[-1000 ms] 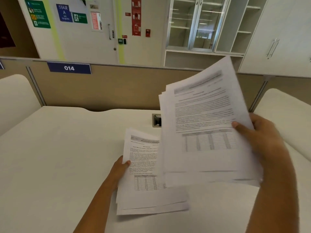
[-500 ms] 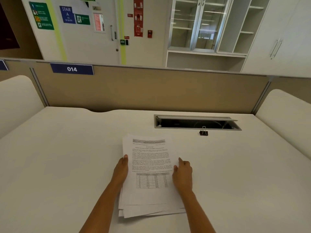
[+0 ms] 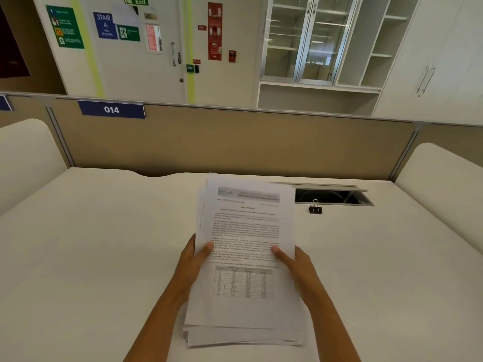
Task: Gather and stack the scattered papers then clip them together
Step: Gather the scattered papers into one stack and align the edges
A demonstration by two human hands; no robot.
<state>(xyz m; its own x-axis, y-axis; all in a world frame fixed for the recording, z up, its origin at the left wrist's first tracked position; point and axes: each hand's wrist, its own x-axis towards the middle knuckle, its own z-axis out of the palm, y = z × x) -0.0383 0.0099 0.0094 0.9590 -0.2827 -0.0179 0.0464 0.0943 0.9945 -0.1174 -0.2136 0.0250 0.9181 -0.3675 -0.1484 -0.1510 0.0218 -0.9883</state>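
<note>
A white desk (image 3: 104, 257) is seen from above, bounded at the back by a tan partition (image 3: 235, 142) on which a blue plate marked 014 (image 3: 111, 109) is fixed. Beyond the partition a white door (image 3: 146, 61) is hung with signs (green, blue and red among them), and to its right a glass-fronted cabinet (image 3: 308, 40) with bare shelves is seen. Rounded white dividers are set at both sides of the desk.

One stack of papers (image 3: 245, 257) is counted, one binder clip (image 3: 315, 208) and two hands. How many sheets are in the stack cannot be told; the edges are uneven at the near end, where several sheets are fanned out. The top sheet is printed with text and a table.

The stack is held near the middle of the desk, tilted up toward the camera, its near end low by the desk. It is gripped at its left edge by the left hand (image 3: 192, 259), with the thumb pressed on top and the other fingers hidden beneath. The right edge is gripped likewise by the right hand (image 3: 296, 265), thumb on the page.

A cable slot (image 3: 332, 195) is recessed in the desk at the back right, its flap raised; its inside is dark and its contents cannot be made out. The black clip stands just in front of it, apart from the stack.
</note>
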